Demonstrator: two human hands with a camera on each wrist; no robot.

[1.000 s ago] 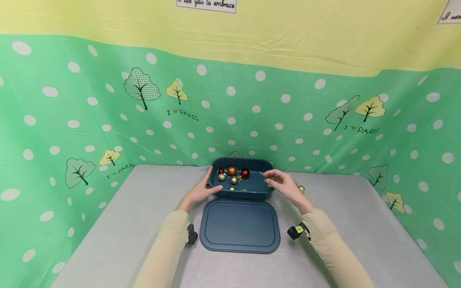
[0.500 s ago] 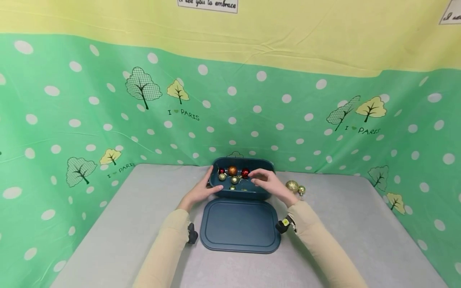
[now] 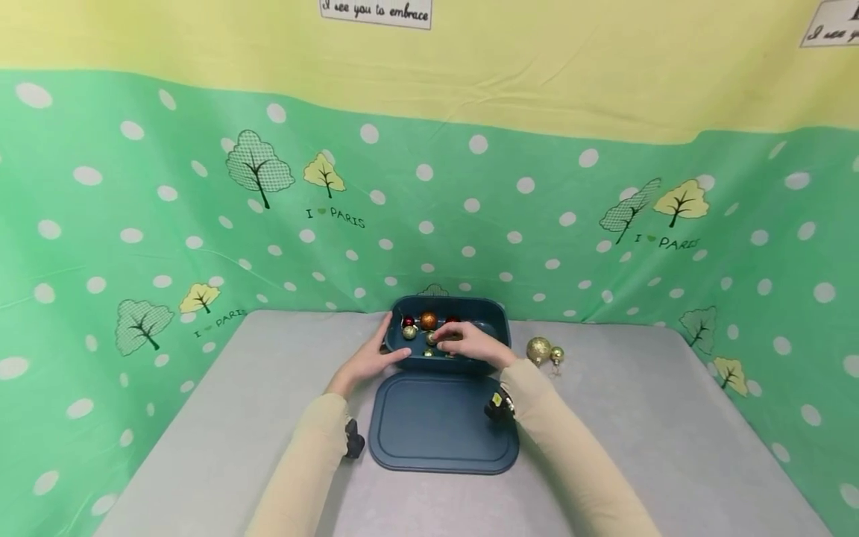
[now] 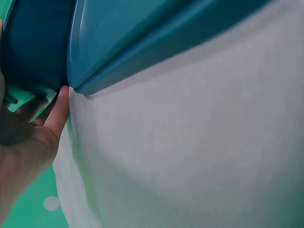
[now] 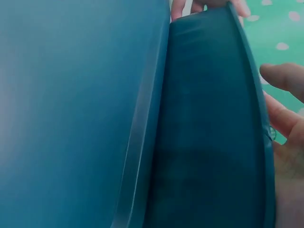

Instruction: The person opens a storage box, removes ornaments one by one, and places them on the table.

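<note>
At the left, the left hand (image 3: 367,360) rests against the near left corner of the dark teal box (image 3: 493,307), thumb along the front wall and fingers curled round the end, gripping it; the box stands at the back of the grey table (image 3: 221,418), with its lid (image 3: 439,432) lying flat just in front and touching its base; inside lie small baubles, an orange bauble (image 3: 428,321) and a gold bauble (image 3: 409,333) among them; the right hand (image 3: 470,344) reaches over the front rim into the box, fingers bent down among the baubles, though I cannot tell whether it pinches one; further right, a large gold bauble (image 3: 538,350) and a small gold bauble (image 3: 556,354) sit on the table, just beside the box; the risk, as I judge it, is that the round baubles roll from the fingers, or a hanging loop snags another bauble; if the left hand slackens, the box may slide onto the lid
</note>
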